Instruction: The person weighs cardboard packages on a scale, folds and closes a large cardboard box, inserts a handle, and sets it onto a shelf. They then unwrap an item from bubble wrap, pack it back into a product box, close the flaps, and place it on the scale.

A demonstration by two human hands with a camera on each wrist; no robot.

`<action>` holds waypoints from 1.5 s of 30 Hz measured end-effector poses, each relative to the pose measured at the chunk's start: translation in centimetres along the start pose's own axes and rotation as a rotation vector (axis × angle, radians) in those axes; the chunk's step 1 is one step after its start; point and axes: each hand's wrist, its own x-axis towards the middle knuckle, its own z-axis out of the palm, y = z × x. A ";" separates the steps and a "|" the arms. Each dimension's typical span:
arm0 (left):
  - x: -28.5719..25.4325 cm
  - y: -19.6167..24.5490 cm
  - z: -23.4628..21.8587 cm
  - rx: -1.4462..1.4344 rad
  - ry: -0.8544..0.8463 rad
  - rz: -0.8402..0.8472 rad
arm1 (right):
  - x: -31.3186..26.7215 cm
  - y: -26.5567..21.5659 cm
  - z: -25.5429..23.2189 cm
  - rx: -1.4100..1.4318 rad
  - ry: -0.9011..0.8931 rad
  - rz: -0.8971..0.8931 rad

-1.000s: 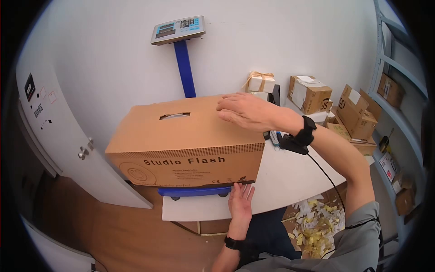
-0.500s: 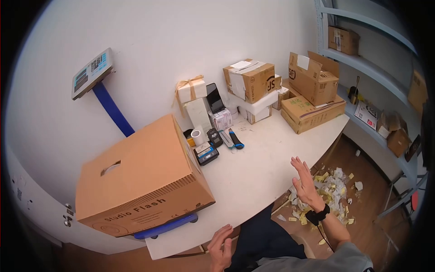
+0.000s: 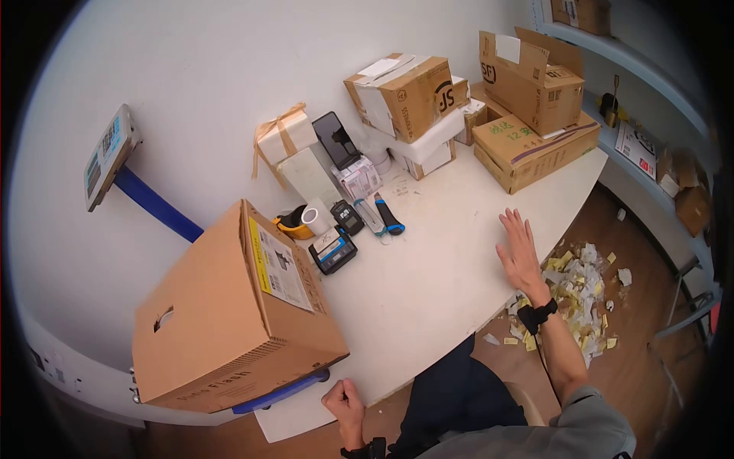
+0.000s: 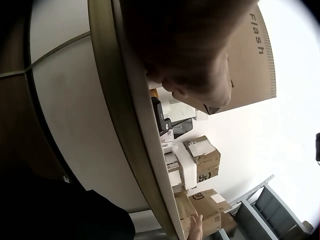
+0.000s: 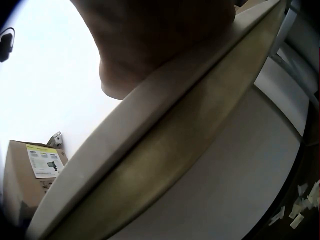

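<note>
My left hand (image 3: 345,405) is at the table's front edge, just right of the large box's near corner. Its fingers are curled in and nothing shows in them; the left wrist view has that hand dark and close. The large brown Studio Flash box (image 3: 202,317) sits on the blue platform (image 3: 281,392) of a scale, with a yellow-and-white label on its right end. Over the table's right front edge is my right hand (image 3: 521,251), fingers extended and holding nothing.
A utility knife (image 3: 389,216), a label printer (image 3: 333,251) and a tape roll (image 3: 310,217) lie behind the large box's right side. Cartons (image 3: 539,155) stand at the back right by a shelf (image 3: 612,53). Paper scraps (image 3: 581,291) litter the floor.
Both hands have left the Studio Flash box; the right hand has gone right to the table edge. The view has turned right. The left hand's fingers have curled in.
</note>
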 end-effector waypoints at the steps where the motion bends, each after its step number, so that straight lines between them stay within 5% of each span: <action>1: -0.3 0.3 0.0 0.018 -0.013 -0.019 | -0.1 0.1 0.0 0.009 -0.024 0.013; 18: -0.5 0.7 0.4 0.139 -0.021 -0.021 | 0.1 0.8 0.2 0.074 -0.037 0.023; 26: -1.3 0.1 -1.0 0.177 -0.003 0.138 | -0.8 1.6 0.9 0.113 0.083 -0.021; 28: -1.7 1.6 -1.9 0.207 -0.100 0.490 | -1.9 1.4 -0.4 0.151 0.197 -0.143; 31: -5.9 0.8 -6.7 0.198 -0.209 0.552 | -9.4 0.9 -4.8 0.042 0.094 -0.142; 33: -11.3 -2.6 -10.9 0.380 -0.300 0.031 | -16.8 1.2 -5.9 0.017 -0.100 0.099; 34: -14.0 -4.6 -12.3 0.382 -0.300 0.016 | -21.0 1.2 -6.1 0.035 -0.214 0.283; 36: -20.5 -10.1 -14.0 0.350 -0.220 -0.626 | -29.6 1.7 -6.3 0.169 -0.540 0.821; 38: -30.9 -19.0 -18.0 0.076 -0.173 -1.169 | -38.9 3.1 -4.9 0.420 -0.610 1.168; 39: -33.5 -19.8 -18.9 -0.005 -0.199 -1.363 | -40.4 2.5 -5.2 0.547 -0.682 1.327; 42: -37.8 -18.3 -19.2 -0.257 -0.223 -1.844 | -41.8 1.1 -4.5 0.533 -0.771 1.314; 45: -38.5 -18.6 -20.0 -0.260 -0.236 -1.816 | -40.4 0.9 -3.9 0.625 -0.725 1.285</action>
